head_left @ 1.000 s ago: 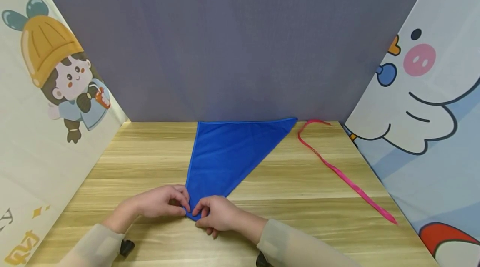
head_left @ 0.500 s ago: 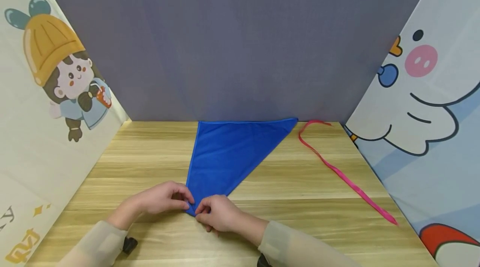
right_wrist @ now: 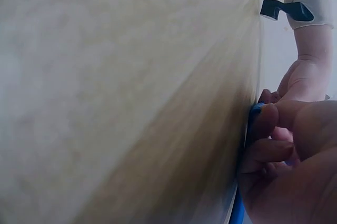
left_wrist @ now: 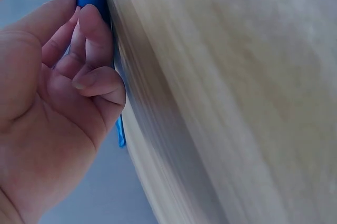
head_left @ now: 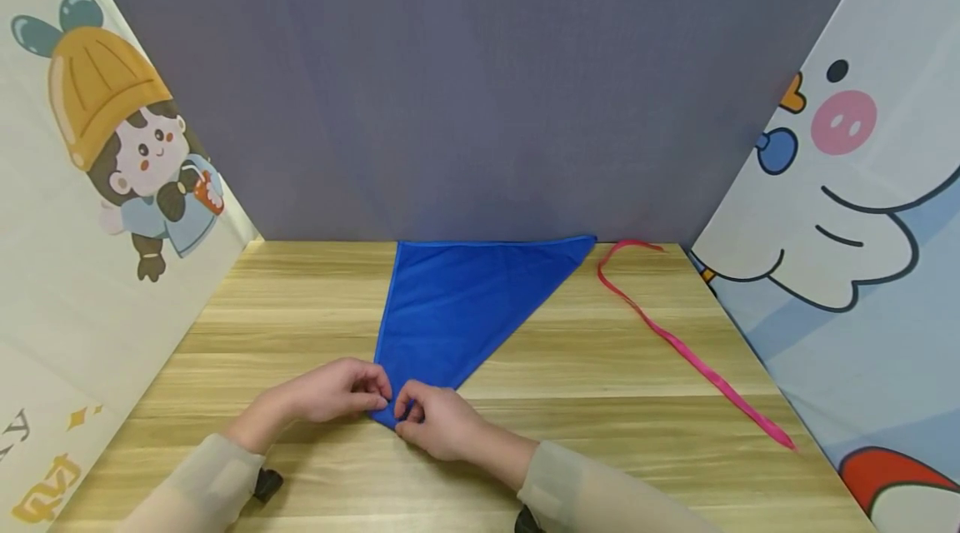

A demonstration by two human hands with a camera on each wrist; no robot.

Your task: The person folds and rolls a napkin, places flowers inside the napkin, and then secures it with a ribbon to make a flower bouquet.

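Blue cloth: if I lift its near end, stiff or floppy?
Probably floppy: the cloth shows faint wrinkles. Likely light, as its edges look thin. If pushed, it may slide or bunch rather than roll, since it lies mostly flat on the table.

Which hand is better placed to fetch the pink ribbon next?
Probably the right hand: the pink ribbon lies right of the blue cloth, and the left hand is farther away.

Cloth (head_left: 465, 300) and ribbon (head_left: 697, 362) on the table (head_left: 292, 308)

The table is wood-grained in pale and tan bands. The cloth, blue, lies spread out, widest at its far edge and narrowing nearer. Right of the cloth lies the ribbon, pink, its curved end just beside the cloth's far right corner, the rest slanting nearer and away from the cloth
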